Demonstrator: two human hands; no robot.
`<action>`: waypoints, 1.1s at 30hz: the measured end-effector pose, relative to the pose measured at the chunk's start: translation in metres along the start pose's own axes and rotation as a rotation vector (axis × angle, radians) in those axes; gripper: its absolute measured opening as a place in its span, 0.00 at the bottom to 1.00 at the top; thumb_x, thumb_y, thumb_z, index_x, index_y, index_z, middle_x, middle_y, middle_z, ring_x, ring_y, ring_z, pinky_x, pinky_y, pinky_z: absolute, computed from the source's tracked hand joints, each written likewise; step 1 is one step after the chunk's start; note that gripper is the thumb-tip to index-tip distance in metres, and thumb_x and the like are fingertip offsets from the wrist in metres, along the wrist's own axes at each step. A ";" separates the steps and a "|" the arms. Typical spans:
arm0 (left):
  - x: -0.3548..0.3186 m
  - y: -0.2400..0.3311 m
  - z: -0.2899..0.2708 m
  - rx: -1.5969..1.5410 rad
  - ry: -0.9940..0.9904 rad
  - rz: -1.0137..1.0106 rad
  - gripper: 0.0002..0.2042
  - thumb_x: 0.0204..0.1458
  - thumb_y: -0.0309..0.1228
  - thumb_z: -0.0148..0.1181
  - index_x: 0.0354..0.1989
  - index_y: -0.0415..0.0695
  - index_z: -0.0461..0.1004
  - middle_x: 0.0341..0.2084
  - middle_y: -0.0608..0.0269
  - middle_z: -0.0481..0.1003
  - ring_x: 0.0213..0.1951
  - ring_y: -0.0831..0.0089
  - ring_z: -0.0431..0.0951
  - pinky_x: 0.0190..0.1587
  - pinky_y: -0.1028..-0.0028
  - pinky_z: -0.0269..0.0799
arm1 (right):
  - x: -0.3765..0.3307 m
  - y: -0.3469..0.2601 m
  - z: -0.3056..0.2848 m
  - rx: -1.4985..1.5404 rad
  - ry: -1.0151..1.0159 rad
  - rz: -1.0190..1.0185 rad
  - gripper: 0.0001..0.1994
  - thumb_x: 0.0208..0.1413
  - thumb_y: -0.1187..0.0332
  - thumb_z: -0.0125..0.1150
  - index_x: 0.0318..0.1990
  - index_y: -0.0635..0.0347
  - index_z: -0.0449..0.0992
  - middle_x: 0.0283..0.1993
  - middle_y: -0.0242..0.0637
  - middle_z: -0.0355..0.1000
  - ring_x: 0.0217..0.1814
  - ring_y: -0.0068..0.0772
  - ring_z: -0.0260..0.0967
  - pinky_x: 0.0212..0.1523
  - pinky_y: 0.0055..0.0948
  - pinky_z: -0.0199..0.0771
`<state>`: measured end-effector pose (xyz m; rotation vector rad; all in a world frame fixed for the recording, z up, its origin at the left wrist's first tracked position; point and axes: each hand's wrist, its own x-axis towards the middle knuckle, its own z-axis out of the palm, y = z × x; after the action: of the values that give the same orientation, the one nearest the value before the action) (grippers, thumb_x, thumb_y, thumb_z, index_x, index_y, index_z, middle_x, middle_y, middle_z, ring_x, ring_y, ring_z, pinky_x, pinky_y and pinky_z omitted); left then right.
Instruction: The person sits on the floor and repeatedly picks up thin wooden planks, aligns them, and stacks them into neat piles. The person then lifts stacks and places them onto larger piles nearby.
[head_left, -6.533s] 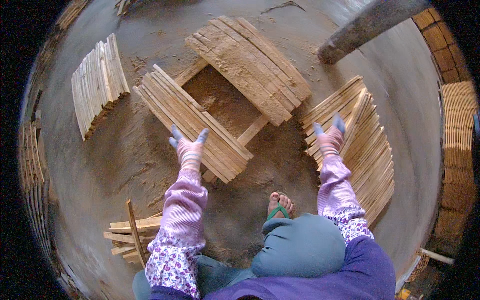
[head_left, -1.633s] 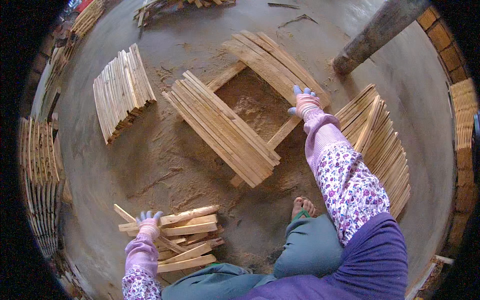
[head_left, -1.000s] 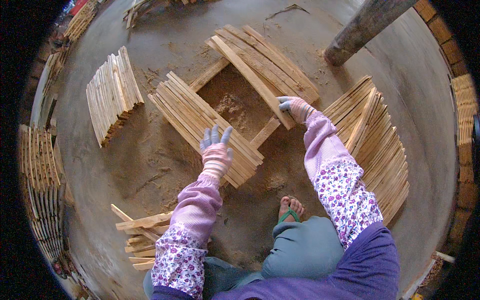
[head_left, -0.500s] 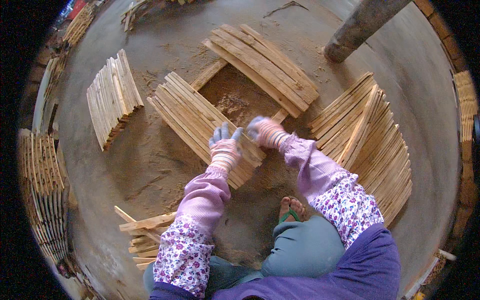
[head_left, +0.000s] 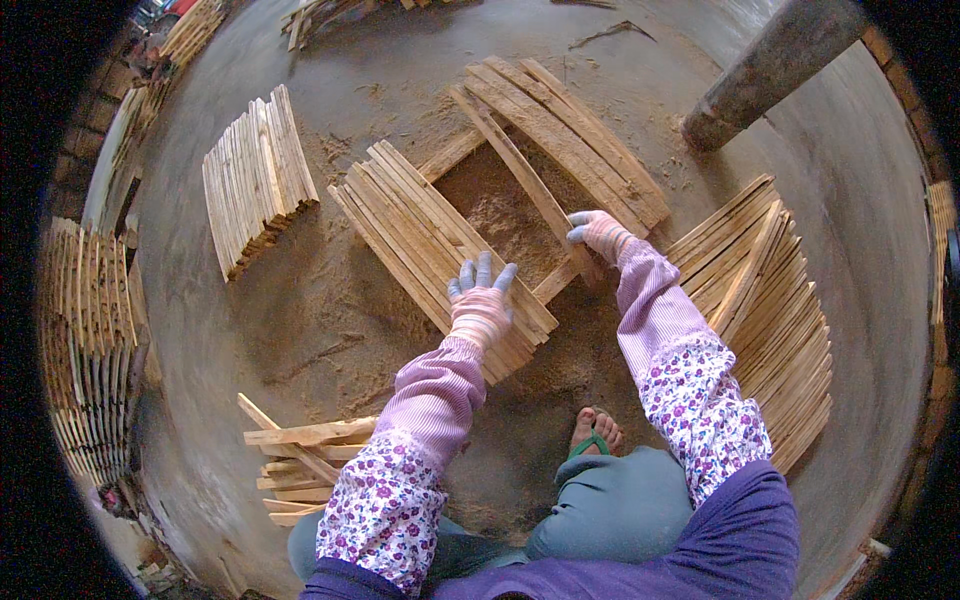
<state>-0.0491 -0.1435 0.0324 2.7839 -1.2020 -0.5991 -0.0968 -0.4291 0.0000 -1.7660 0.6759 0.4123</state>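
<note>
**Gloved hands on wood slats over two rails**

Left hand (head_left: 482,305) lies flat, fingers spread, on the near slat stack (head_left: 440,245); not gripping anything. Right hand (head_left: 600,233) is curled over the near end of a single slat (head_left: 520,180) that lies aslant in the gap between the two stacks; looks like a loose grasp, thumb side hidden, so grip not certain. Both hands wear pale knit gloves with bluish fingertips.

Handling, as a judgement: the slat is thin, stiff, light, one-hand work. Rough-sawn, so not slippery, but splintery edges; gloves help. Long and narrow, so held at one end it will lever and swing; a hold nearer the middle would balance it better. Could snap if bent across the rail.

Looks: pale tan raw wood, flat, narrow, straight, same as its neighbours. It runs from the far stack (head_left: 565,130) down toward the right hand, crossing sawdust (head_left: 500,215) on the floor. Slats sit crosswise on two rails (head_left: 452,152); near stack is tight and parallel.

Around: slat pile (head_left: 255,175) at left, fanned pile (head_left: 765,300) at right, loose offcuts (head_left: 300,455) near the left elbow, post (head_left: 770,70) upper right, sandalled foot (head_left: 595,432) below.
</note>
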 end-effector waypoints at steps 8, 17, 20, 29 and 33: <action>-0.006 -0.013 0.000 0.007 0.012 -0.001 0.39 0.45 0.39 0.63 0.70 0.69 0.57 0.73 0.53 0.47 0.71 0.47 0.48 0.70 0.46 0.45 | -0.019 0.003 0.021 0.291 -0.084 -0.019 0.21 0.52 0.72 0.64 0.56 0.58 0.76 0.47 0.31 0.78 0.46 0.27 0.73 0.50 0.30 0.73; 0.001 -0.014 0.002 -0.028 -0.032 0.083 0.40 0.47 0.40 0.66 0.70 0.68 0.55 0.73 0.57 0.48 0.72 0.49 0.49 0.72 0.54 0.46 | -0.096 0.040 0.042 0.332 0.463 -0.354 0.22 0.54 0.69 0.59 0.57 0.65 0.73 0.48 0.41 0.77 0.49 0.34 0.73 0.53 0.33 0.71; -0.008 -0.032 0.003 0.003 0.075 0.063 0.37 0.46 0.36 0.63 0.69 0.63 0.58 0.71 0.54 0.51 0.70 0.47 0.51 0.69 0.51 0.49 | -0.179 0.030 0.058 -0.031 0.771 -0.236 0.25 0.57 0.58 0.61 0.55 0.69 0.71 0.49 0.58 0.74 0.53 0.55 0.72 0.57 0.41 0.69; -0.001 -0.018 0.014 -0.006 0.086 0.138 0.37 0.46 0.37 0.63 0.69 0.62 0.58 0.71 0.52 0.51 0.70 0.46 0.52 0.69 0.51 0.49 | -0.234 0.164 0.030 -0.616 1.491 0.280 0.20 0.50 0.59 0.65 0.47 0.57 0.69 0.62 0.56 0.60 0.62 0.57 0.61 0.64 0.48 0.62; -0.003 -0.021 0.012 0.006 0.080 0.110 0.37 0.46 0.37 0.64 0.69 0.62 0.59 0.72 0.52 0.50 0.70 0.45 0.52 0.69 0.50 0.50 | -0.225 0.157 0.031 -0.361 1.303 0.572 0.25 0.48 0.61 0.65 0.52 0.55 0.63 0.63 0.57 0.57 0.67 0.58 0.56 0.67 0.44 0.57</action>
<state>-0.0403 -0.1254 0.0182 2.6961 -1.3315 -0.4713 -0.3679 -0.3765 0.0059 -2.0358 2.1469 -0.3627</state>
